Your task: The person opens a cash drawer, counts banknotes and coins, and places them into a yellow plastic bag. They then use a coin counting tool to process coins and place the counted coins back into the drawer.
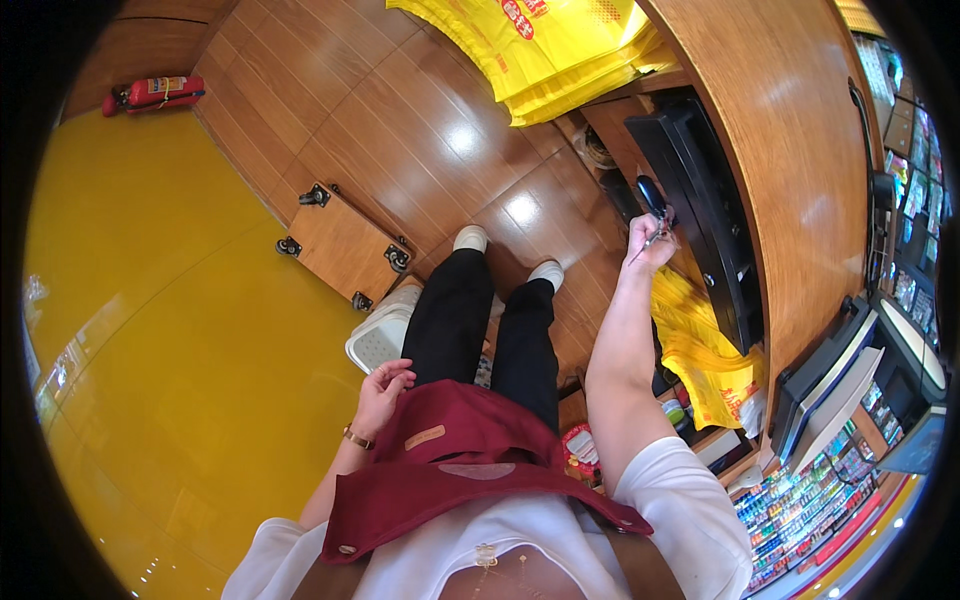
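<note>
My right hand point(643, 238) is shut on a bunch of keys point(657, 237) with a dark, rounded fob point(651, 196). It is close to the front of a black cash drawer point(694, 225), set under a wooden counter. A round metal lock point(709, 280) shows on the drawer's front, apart from the hand. My left hand point(382, 394) hangs by my hip with loosely bent fingers and nothing in it. Below it, near my leg, stands a pale plastic bin point(382, 330). Whether the drawer is locked cannot be seen.
The wooden counter top point(795, 150) runs along the right, with a monitor point(832, 390) on it. Yellow plastic bags point(577, 52) hang ahead; more yellow bags point(705, 367) lie under the drawer. A wooden dolly point(349, 244) leans against the yellow wall point(172, 300). A fire extinguisher point(161, 94) stands far left.
</note>
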### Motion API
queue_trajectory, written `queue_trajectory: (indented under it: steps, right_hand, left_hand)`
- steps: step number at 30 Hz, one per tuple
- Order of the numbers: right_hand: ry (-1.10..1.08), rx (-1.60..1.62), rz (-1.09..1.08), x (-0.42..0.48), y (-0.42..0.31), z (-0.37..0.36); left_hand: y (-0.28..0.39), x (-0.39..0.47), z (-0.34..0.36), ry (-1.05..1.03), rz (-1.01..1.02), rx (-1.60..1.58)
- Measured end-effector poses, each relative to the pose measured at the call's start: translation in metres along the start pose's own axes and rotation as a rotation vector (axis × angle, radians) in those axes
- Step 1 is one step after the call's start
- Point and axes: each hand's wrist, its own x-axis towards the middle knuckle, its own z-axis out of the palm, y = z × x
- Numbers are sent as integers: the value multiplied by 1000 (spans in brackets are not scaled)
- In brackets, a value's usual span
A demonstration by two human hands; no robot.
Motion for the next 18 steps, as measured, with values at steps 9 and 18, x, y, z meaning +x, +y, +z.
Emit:
queue_trajectory:
  steps: [9,18]
  right_hand:
    - [616,-1479,538,-150,108,-23]
    - [-825,-2153,498,-257,193,129]
  left_hand:
    - [10,-11,48,-29,-11,-156]
    - [66,-60,91,-286,-51,-557]
